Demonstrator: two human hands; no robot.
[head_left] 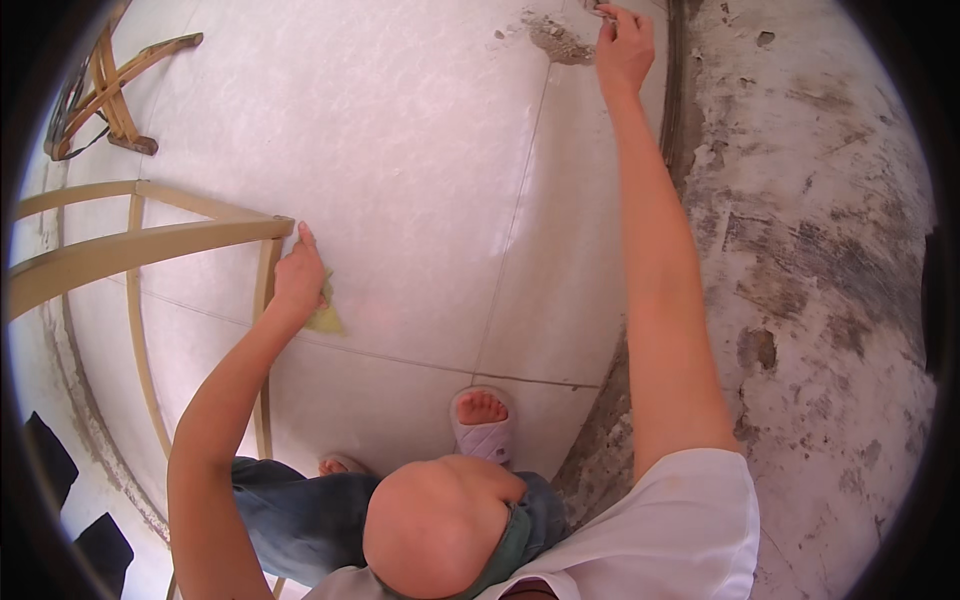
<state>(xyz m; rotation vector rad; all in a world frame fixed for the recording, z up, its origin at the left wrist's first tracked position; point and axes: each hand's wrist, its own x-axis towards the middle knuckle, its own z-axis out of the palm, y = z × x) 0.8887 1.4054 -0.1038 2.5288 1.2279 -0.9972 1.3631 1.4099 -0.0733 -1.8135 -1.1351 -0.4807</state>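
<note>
My left hand [300, 275] is beside the corner of a pale wooden frame [200, 237], its index finger stretched towards the corner. The other fingers are curled, and a yellow-green cloth [326, 318] hangs out from under them. At the far right my right arm reaches out along the base of the wall. My right hand [625, 50] pinches something small at the picture's upper edge, too cut off to name. Just left of that hand, crumbly grey-brown debris [562, 42] lies on the pale tiled floor [420, 150].
A rough, stained wall [800, 260] with peeling patches rises along the right side. Folding wooden legs [115, 90] stand at the far left. Below are my bent knee [435, 525] and a slippered foot [483, 422]. Dark flat pieces [104, 552] show at the lower left.
</note>
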